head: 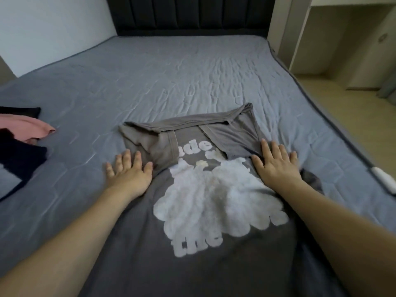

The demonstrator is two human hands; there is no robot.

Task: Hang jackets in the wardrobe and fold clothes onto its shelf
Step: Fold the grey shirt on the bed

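A grey T-shirt (192,254) with a large white print lies spread on the bed in front of me. Both its sleeves are folded inward over the chest. My left hand (128,171) lies flat, fingers apart, at the shirt's left edge, partly on the bedsheet and touching the folded left sleeve. Flat on the folded right sleeve rests my right hand (276,163), fingers spread. Neither hand grips anything.
The bed (171,78) has a blue-grey quilted sheet and a dark headboard (192,13). A pink garment (27,127) and dark clothes (19,153) lie at the left edge. A small white object (383,179) sits at the bed's right edge. A wooden floor and pale cabinets are on the right.
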